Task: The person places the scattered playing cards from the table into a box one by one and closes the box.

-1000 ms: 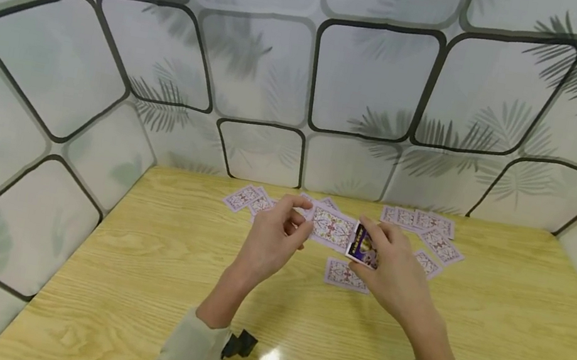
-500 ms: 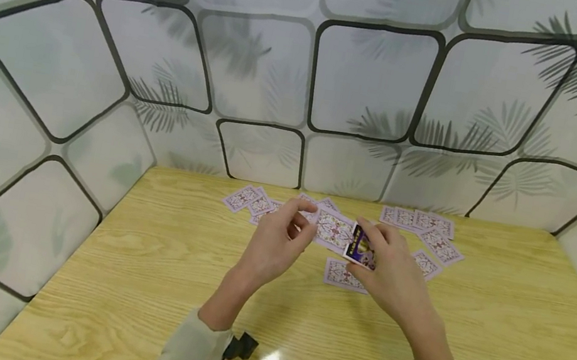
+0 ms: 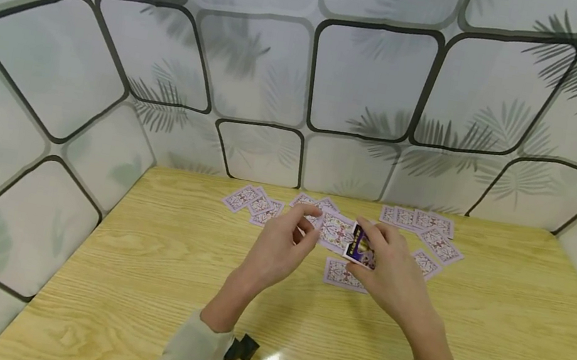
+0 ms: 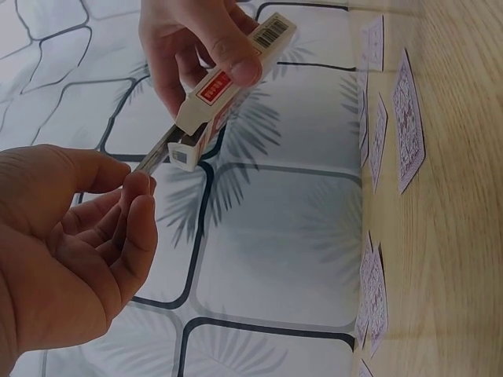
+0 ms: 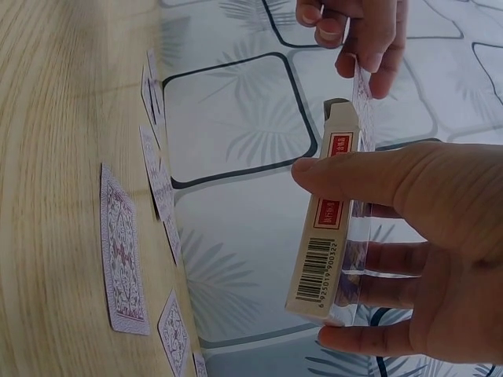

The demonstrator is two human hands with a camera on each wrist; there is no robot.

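My left hand (image 3: 277, 245) pinches the left end of a playing card (image 3: 336, 231), patterned back upward, between thumb and fingers. The card's other end meets the open end of a small card box (image 3: 361, 249), dark with purple on this face. How far inside it reaches is hidden. Gripping that box by its edges is my right hand (image 3: 395, 277). A barcode and red labels mark the box's narrow side (image 5: 318, 255) in the right wrist view, where the flap end faces the card. Both hands hold these above the table, over a lone face-down card (image 3: 343, 274).
Face-down cards (image 3: 241, 197) lie at the back left of the wooden table (image 3: 166, 261), partly overlapping. More cards (image 3: 433, 222) spread at the back right. A patterned cloth wall (image 3: 367, 85) rises behind the table's far edge. Black devices (image 3: 242, 348) sit at both wrists.
My left hand has moved slightly right with the card, closer to the box, so less of the card shows between them. My right hand and the box have hardly moved.
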